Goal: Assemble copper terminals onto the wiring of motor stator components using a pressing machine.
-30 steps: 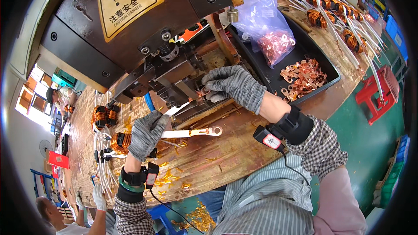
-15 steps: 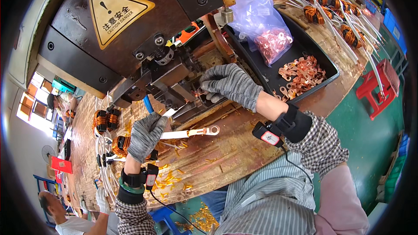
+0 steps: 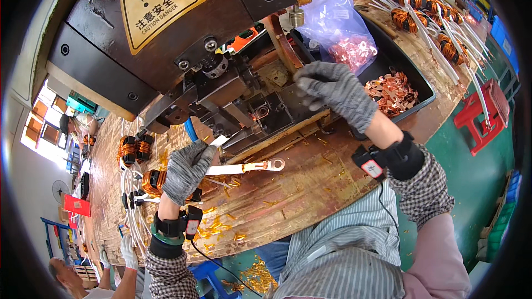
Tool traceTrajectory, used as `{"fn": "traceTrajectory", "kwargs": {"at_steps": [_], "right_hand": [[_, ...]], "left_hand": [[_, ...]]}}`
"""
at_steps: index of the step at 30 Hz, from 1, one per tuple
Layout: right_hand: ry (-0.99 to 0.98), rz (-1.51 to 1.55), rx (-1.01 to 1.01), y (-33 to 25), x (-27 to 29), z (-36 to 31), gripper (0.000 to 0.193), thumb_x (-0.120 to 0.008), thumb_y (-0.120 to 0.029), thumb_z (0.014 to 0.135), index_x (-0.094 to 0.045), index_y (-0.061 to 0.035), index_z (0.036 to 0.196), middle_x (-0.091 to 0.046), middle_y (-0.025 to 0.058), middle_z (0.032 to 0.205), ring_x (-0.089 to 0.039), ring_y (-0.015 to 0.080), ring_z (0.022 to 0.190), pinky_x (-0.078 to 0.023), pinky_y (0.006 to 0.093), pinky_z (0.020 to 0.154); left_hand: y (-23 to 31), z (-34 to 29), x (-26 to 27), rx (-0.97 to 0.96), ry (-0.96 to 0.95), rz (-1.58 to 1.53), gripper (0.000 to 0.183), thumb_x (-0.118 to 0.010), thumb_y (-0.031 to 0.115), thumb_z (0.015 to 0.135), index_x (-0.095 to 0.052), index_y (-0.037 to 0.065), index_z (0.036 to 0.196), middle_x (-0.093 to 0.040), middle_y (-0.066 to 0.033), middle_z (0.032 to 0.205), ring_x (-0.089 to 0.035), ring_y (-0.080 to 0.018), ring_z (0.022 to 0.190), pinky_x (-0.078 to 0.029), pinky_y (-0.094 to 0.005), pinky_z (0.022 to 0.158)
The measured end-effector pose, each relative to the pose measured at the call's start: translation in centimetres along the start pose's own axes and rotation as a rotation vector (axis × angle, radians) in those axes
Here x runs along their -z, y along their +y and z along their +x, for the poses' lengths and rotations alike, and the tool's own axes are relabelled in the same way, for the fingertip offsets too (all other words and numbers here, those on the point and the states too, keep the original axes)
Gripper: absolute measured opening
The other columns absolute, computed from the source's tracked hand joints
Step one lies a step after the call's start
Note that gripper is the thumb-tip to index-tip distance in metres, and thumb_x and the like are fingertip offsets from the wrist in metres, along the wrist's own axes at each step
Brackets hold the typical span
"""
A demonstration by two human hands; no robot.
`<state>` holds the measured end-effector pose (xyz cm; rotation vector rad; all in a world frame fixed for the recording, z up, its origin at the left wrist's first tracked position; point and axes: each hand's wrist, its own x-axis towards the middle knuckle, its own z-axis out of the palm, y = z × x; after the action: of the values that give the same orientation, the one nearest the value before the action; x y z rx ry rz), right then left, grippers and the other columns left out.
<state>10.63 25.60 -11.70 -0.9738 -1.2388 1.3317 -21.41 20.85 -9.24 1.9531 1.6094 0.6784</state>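
My left hand (image 3: 190,170), in a grey knit glove, is closed round white-sleeved coil leads. One lead (image 3: 224,170) points right and ends in a copper ring terminal (image 3: 275,165). The tip of another white lead (image 3: 221,140) points up toward the press die (image 3: 238,116). A small copper terminal (image 3: 261,112) lies in the die. My right hand (image 3: 335,91), gloved alike, is raised between the press and a black tray (image 3: 424,91); its fingers are loosely bent, with nothing visible in them. An orange-wound ring coil (image 3: 153,182) sits beside my left hand.
The dark press head (image 3: 166,33) with a yellow warning triangle overhangs the die. Loose copper terminals (image 3: 392,93) and a clear plastic bag (image 3: 338,27) fill the tray. More ring coils (image 3: 407,20) lie at the far right. A co-worker's gloved hand (image 3: 128,252) is at lower left.
My right hand has drawn away from the die, to the right toward the tray, uncovering the terminal there. My left hand keeps its hold on the leads.
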Motion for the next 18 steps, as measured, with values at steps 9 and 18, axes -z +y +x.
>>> {"fn": "traceTrajectory", "kwargs": {"at_steps": [9,18], "right_hand": [[0.140,-0.005,0.012,-0.2,5.3,-4.5,0.022,-0.065,-0.020,0.083,-0.062,-0.0045,0.098,-0.063,0.0015,0.073,-0.058,0.0070,0.059,-0.048,0.0200,0.051],[-0.208,-0.183,-0.194,-1.0,1.6,-8.8,0.032,-0.055,-0.029,0.089,-0.059,-0.0002,0.102,-0.061,0.0023,0.073,-0.057,0.0073,0.059,-0.047,0.0190,0.052]], "left_hand": [[-1.2,0.1,-0.3,-0.192,0.051,0.119,0.022,-0.062,0.017,0.084,-0.063,-0.005,0.090,-0.064,-0.0168,0.073,-0.060,-0.0184,0.061,-0.048,-0.0290,0.059],[-0.2,-2.4,-0.2,-0.348,-0.052,0.328,0.022,-0.060,0.026,0.084,-0.062,0.004,0.082,-0.056,-0.0149,0.061,-0.055,-0.0320,0.052,-0.043,-0.0354,0.047]]}}
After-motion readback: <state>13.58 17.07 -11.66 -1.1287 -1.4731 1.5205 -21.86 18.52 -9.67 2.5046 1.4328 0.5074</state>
